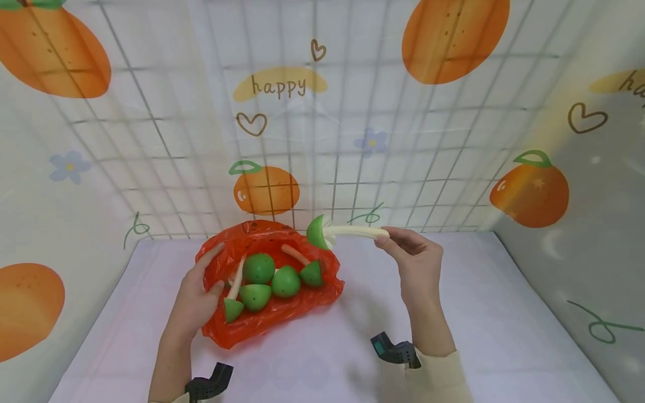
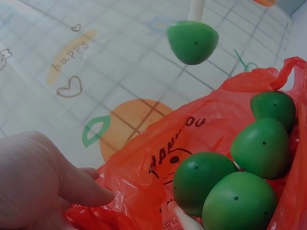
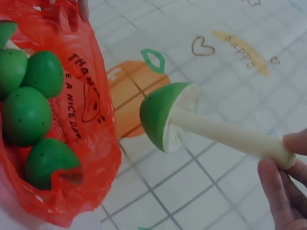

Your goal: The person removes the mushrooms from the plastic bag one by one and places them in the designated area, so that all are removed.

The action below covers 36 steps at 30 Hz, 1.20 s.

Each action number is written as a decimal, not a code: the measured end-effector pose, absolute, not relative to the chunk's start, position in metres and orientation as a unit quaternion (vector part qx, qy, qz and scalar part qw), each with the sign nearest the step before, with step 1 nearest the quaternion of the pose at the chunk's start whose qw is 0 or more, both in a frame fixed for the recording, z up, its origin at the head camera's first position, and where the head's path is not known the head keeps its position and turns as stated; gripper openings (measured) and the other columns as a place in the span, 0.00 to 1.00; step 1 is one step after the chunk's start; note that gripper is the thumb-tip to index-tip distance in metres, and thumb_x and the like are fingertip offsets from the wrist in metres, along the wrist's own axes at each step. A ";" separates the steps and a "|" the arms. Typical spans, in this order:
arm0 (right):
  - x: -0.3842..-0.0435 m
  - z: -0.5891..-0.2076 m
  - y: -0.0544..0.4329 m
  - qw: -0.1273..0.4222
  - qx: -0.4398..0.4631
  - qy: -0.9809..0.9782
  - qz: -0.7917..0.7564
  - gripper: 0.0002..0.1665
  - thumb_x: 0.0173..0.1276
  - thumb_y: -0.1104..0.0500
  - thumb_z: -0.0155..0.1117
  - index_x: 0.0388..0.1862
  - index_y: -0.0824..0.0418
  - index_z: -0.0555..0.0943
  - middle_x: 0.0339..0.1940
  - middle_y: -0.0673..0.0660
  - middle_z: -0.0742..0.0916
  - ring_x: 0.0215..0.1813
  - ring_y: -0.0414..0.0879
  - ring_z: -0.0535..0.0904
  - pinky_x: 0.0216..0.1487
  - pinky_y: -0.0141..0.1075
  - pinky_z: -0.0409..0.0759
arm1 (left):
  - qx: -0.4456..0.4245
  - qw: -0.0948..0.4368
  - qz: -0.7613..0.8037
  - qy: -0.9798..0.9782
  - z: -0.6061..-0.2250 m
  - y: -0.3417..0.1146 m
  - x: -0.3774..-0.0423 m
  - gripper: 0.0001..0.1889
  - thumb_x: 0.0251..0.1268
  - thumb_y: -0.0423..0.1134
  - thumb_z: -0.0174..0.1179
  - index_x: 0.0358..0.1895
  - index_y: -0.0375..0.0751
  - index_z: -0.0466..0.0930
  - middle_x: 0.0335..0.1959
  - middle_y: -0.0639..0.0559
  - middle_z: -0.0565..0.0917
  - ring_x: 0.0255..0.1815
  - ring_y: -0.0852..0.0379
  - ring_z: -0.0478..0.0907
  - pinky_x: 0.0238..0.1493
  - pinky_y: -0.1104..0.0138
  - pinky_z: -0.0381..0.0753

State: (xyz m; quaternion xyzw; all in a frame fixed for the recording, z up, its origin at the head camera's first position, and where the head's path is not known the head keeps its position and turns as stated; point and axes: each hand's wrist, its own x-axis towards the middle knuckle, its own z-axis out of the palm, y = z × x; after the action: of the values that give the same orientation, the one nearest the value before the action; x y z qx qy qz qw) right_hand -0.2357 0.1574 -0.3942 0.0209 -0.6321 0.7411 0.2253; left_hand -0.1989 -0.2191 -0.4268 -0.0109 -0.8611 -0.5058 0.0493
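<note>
My right hand (image 1: 420, 263) holds a toy mushroom (image 3: 168, 117) by the end of its pale stem. The mushroom has a green dotted cap and is level in the air, its cap pointing left over the bag's right rim. On the left, my left hand (image 1: 194, 296) holds the rim of a red plastic bag (image 1: 277, 324), thumb on the inner side. Several more green-capped mushrooms (image 1: 259, 268) lie in the open bag, some with stems showing. In the left wrist view the left thumb (image 2: 86, 187) lies against the red plastic; the other fingers are mostly hidden.
The bag lies on a pale table (image 1: 312, 369). Behind it hangs a translucent sheet (image 1: 332, 129) printed with oranges and hearts, with a grid visible. More sheeting (image 1: 594, 268) bounds the sides. Each wrist wears a dark device (image 1: 395, 350).
</note>
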 end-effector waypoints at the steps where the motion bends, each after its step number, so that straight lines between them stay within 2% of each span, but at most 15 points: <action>1: -0.237 -0.395 0.159 0.226 0.019 -0.628 0.745 0.13 0.65 0.70 0.76 0.46 0.77 0.87 0.35 0.56 0.93 0.35 0.46 0.90 0.54 0.36 0.87 | -0.011 0.048 -0.506 -0.861 -0.427 -0.219 -0.199 0.41 0.72 0.23 0.54 0.84 0.54 0.57 0.83 0.44 0.61 0.83 0.37 0.54 0.72 0.36 0.67; 12: -0.250 -0.411 0.184 0.235 -0.018 -0.610 0.756 0.16 0.65 0.72 0.75 0.49 0.81 0.85 0.37 0.54 0.92 0.34 0.44 0.91 0.56 0.33 0.86 | -0.009 0.045 -0.500 -0.865 -0.424 -0.218 -0.197 0.41 0.73 0.23 0.54 0.85 0.55 0.57 0.83 0.44 0.60 0.83 0.37 0.53 0.73 0.35 0.66; 20: -0.261 -0.430 0.199 0.233 -0.050 -0.594 0.769 0.16 0.62 0.75 0.76 0.48 0.82 0.85 0.36 0.55 0.92 0.36 0.44 0.90 0.51 0.34 0.88 | -0.008 0.048 -0.500 -0.864 -0.424 -0.217 -0.197 0.40 0.73 0.23 0.54 0.84 0.54 0.58 0.83 0.44 0.60 0.83 0.37 0.53 0.73 0.36 0.67; 24: -0.265 -0.441 0.205 0.225 -0.070 -0.603 0.762 0.16 0.64 0.75 0.74 0.49 0.82 0.84 0.35 0.54 0.92 0.36 0.43 0.90 0.50 0.33 0.88 | -0.009 0.047 -0.501 -0.864 -0.424 -0.217 -0.197 0.40 0.73 0.23 0.54 0.84 0.53 0.57 0.83 0.43 0.60 0.83 0.37 0.53 0.72 0.36 0.68; 36: -0.275 -0.464 0.218 0.190 -0.131 -0.625 0.746 0.13 0.67 0.72 0.73 0.50 0.77 0.86 0.36 0.50 0.91 0.37 0.41 0.90 0.51 0.30 0.87 | -0.002 0.040 -0.497 -0.867 -0.425 -0.217 -0.196 0.41 0.73 0.24 0.55 0.85 0.55 0.56 0.83 0.43 0.60 0.82 0.36 0.54 0.69 0.36 0.71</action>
State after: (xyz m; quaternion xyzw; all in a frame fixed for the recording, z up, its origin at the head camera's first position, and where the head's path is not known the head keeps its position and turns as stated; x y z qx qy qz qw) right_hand -0.2750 0.2183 -0.4639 -0.1310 -0.6247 0.7460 0.1897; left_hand -0.1957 -0.2170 -0.4252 -0.0020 -0.8667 -0.4973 0.0396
